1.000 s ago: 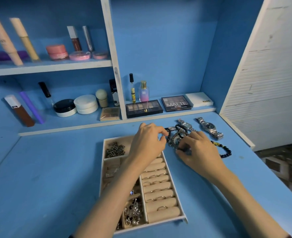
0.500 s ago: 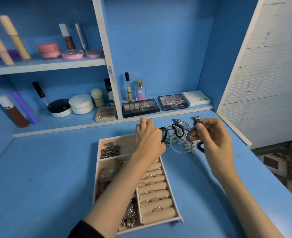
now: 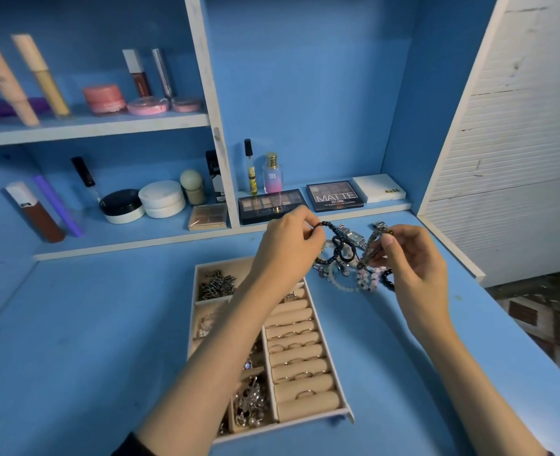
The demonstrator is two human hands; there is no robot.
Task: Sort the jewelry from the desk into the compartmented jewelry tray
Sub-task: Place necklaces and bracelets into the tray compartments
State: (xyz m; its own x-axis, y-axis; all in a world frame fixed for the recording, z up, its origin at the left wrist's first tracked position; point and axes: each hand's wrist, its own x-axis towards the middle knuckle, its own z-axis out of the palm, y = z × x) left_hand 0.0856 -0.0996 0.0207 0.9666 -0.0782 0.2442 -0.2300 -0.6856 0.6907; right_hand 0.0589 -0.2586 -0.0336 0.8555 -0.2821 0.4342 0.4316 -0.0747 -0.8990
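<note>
The compartmented jewelry tray [image 3: 305, 423] lies on the blue desk [image 3: 107, 324]. Gold rings [image 3: 300, 357] sit in the padded rolls along its right side, and a heap of dark metal pieces [image 3: 216, 286] fills its far left compartment. Just beyond the tray's far right corner, a tangle of bracelets [image 3: 344, 261] is strung between both hands. The left hand [image 3: 285, 248], whose forearm crosses over the tray, pinches a strand of dark beads [image 3: 329, 227] between thumb and fingertips. The right hand [image 3: 413, 258], right of the tray, pinches a brownish beaded strand [image 3: 370, 250]. A silver watch [image 3: 354, 238] is caught in the tangle, and pink and white bead loops [image 3: 367, 279] hang at its lower edge; whether they touch the desk cannot be told. On the shelf behind the tray stand a palette reading "NUDES" [image 3: 272, 205], one reading "MATTE" [image 3: 334, 196], a white box marked "NUDE" [image 3: 379, 189] and a perfume bottle lettered "SB" [image 3: 272, 176].
</note>
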